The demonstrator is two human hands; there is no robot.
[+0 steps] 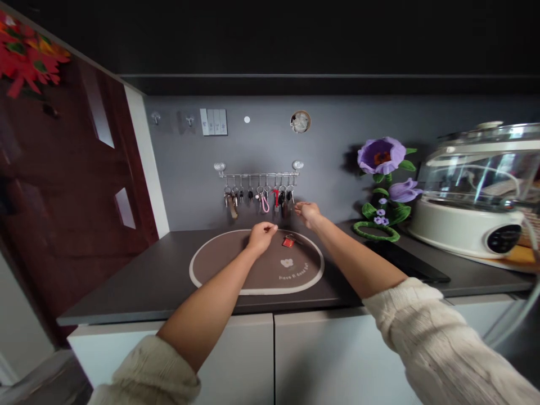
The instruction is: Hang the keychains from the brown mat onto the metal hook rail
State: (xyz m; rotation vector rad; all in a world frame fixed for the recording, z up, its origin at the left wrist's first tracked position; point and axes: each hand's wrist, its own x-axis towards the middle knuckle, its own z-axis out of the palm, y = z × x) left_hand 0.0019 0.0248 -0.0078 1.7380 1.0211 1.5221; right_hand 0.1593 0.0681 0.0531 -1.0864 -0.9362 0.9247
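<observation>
A chrome hook rail (258, 175) on the grey wall carries several key bunches (265, 201), one on a pink loop, one with a red tag. My right hand (307, 214) reaches up just below the rail's right end, fingers pinched close to the dark keys there; what they hold is hidden. My left hand (261, 236) hovers over the brown oval mat (219, 264), fingers curled in a loose pinch with nothing visible in them. A red key fob with a ring (289, 241) lies on the mat between my hands.
A knitted purple flower (382, 157) stands right of the mat, beside a white appliance with a glass lid (476, 191). A dark flat slab (409, 264) lies on the counter. A dark red door (63, 169) is at left; white cabinet fronts (320, 354) sit below the counter edge.
</observation>
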